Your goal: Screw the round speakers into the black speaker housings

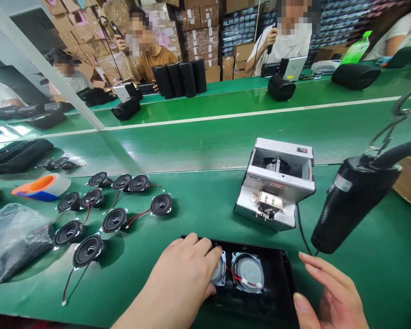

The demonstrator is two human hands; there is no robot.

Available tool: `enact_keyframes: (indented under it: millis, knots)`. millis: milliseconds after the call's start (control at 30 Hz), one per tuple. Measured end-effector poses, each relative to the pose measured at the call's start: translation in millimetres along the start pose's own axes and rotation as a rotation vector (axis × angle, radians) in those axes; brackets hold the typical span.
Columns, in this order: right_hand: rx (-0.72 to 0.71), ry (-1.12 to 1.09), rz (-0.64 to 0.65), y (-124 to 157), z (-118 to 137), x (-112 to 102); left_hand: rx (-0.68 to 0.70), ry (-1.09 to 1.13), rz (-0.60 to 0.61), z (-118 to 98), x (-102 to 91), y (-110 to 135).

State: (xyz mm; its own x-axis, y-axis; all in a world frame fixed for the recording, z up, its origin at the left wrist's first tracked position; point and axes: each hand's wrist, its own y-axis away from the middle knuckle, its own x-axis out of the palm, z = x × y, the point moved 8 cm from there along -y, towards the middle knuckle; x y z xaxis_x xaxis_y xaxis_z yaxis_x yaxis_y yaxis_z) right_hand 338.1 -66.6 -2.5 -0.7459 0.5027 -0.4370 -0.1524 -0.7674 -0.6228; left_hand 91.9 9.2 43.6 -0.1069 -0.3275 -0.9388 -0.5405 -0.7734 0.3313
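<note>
The left hand (pixel 180 278) is curled over the edge of a black plastic case (pixel 281 274), and its fingertips (pixel 215 252) press down next to a round speaker (pixel 219 273). The right hand (pixel 332 292) is open, with its fingers spread, right at the case's other side (I can't tell if it touches). The case lies on the green tabletop (pixel 373 274), close to the person. Inside are that speaker and a second one (pixel 247 272), with a red and white wire (pixel 244 277) between them. Many loose black speakers (pixel 114 220) with wires sit to the left. Ahead stands a silver screw feeder (pixel 274 183). Just right of it, a fat black tool (pixel 352 201) hangs from a thick black hose (pixel 397 153).
</note>
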Motion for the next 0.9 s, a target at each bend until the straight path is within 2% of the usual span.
enact_keyframes:
  millis: [167, 333, 533, 700, 900]
  knots:
    - [-0.043, 0.022, 0.012, 0.0, 2.5, 1.4, 0.024, -0.01, -0.018, -1.0, 0.5, 1.1]
    - [0.004, 0.01, 0.005, 0.1, 1.4, 1.2, 0.035, -0.048, -0.051, -3.2, 1.0, 3.5]
    - [-0.014, 0.004, 0.031, -0.8, 0.4, 2.6, 0.017, 0.01, -0.002, 1.5, 1.9, 0.0]
    - [-0.064, 0.015, 0.035, -4.1, 5.2, 2.4, 0.014, 0.029, -0.007, 2.0, -1.2, -0.1]
    - [-0.058, 0.033, 0.035, -3.4, 3.6, 0.8, 0.05, 0.047, -0.007, 0.1, -1.9, 1.7]
